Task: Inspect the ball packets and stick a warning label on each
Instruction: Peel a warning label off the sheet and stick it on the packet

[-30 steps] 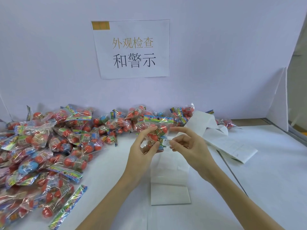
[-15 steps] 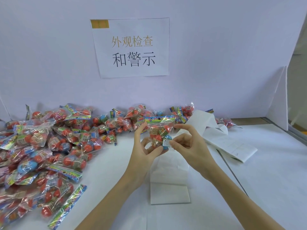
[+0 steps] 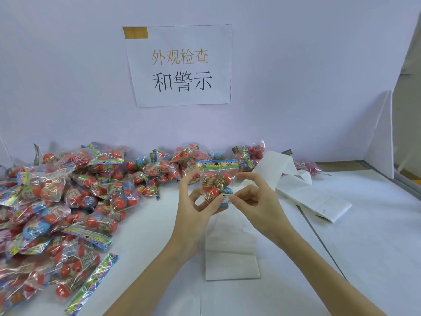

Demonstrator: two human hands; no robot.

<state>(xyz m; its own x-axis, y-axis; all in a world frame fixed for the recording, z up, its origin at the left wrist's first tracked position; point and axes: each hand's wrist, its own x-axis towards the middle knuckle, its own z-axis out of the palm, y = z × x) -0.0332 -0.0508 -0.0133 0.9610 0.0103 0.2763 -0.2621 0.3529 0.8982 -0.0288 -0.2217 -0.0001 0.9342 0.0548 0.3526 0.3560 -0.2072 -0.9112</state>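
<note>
Hands (image 3: 224, 202) curled around upright packet (image 3: 215, 179)

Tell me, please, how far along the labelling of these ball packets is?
Done: cannot tell; no finished batch stands apart. In hand: the left hand holds one ball packet upright while the right hand presses a warning label onto its lower corner. Left: seemingly the packet pile on the table's left.
</note>
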